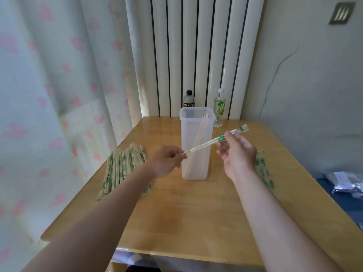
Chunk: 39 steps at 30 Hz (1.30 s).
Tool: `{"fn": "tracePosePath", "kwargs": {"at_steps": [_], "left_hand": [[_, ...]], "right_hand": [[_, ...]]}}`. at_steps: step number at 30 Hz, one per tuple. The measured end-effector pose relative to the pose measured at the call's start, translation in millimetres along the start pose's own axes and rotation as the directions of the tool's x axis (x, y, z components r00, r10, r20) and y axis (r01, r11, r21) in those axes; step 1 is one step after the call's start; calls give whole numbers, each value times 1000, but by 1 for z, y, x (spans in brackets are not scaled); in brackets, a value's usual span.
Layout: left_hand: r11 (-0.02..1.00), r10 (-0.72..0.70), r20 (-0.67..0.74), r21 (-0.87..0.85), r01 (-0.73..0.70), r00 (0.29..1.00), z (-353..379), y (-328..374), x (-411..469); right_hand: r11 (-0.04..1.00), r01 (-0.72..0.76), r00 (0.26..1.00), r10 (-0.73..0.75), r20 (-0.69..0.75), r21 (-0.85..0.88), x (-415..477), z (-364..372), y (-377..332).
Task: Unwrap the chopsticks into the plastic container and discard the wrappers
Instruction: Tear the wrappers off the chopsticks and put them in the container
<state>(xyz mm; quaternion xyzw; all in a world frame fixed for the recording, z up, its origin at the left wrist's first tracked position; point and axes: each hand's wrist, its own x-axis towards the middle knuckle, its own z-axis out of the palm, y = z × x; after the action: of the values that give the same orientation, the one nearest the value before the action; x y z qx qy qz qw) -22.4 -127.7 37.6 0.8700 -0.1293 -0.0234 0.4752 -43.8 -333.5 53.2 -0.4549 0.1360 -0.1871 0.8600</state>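
Wooden table [196,213], glossy top, fills centre and lower frame. White ribbed radiator [196,55] stands behind it at top centre; curtain w/ pink hearts [49,75] hangs at left; grey wall w/ a crack and a vent [342,13] at upper right.

Left hand [167,160], centre frame: fingertips pinched on the lower end of a wrapped chopstick pair [204,146]. Right hand [238,152], centre-right: thumb and forefinger pinched on the pair near its upper end, other fingers loosely spread below. The pair is held off the table, slanting up to the right across the front of the plastic container [188,134]. Clear wrapper tip [241,128] sticks out past the right hand.

Container: tall, translucent, lid off, upright on the table at centre, just behind both hands. Bare chopsticks [205,115] stand inside, leaning, tips near the rim's right-back corner.

Stack of wrapped chopsticks [121,165], green print, lies on the table's left side, partly behind the left forearm. Green-printed wrappers [264,171] lie on the table's right side, behind the right wrist; contents cannot be told.

Behind the container, by the radiator: dark bottle w/ black cap [189,99] and a clear bottle w/ green label [220,108].

Right edge of frame: blue surface w/ plastic packets [345,183], blurred.
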Motion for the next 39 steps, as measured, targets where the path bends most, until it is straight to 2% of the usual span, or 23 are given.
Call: {"fn": "tracePosePath", "kwargs": {"at_steps": [4, 11, 15, 18, 27, 33, 36, 38, 39], "left_hand": [[995, 32, -50, -97, -37, 998, 5, 2, 4], [991, 13, -40, -129, -18, 999, -3, 0, 2], [992, -12, -25, -122, 9, 1000, -9, -6, -3], [980, -57, -38, -191, 49, 998, -18, -13, -4], [962, -78, -29, -264, 68, 997, -18, -9, -1], [983, -100, -59, -158, 90, 993, -31, -22, -5], [986, -83, -52, 143, 90, 995, -31, -18, 0], [918, -37, -70, 391, 62, 997, -24, -5, 0], [904, 11, -74, 426, 21, 997, -20, 3, -1]], "right_hand": [[996, -78, 993, 80, 81, -37, -5, -1, 6], [987, -130, 969, 146, 199, -92, -7, 5, 16], [992, -102, 983, 111, 147, -68, -4, 5, 8], [995, -91, 989, 93, 111, -30, 1, 3, 0], [991, -124, 974, 130, 186, -47, -5, 10, 17], [994, -97, 986, 102, 133, -46, 0, 5, 10], [993, -95, 985, 104, 137, -73, -3, 8, 17], [992, -88, 985, 100, 142, -89, -5, 13, 24], [992, -87, 983, 100, 151, -96, -7, 15, 27]]}}
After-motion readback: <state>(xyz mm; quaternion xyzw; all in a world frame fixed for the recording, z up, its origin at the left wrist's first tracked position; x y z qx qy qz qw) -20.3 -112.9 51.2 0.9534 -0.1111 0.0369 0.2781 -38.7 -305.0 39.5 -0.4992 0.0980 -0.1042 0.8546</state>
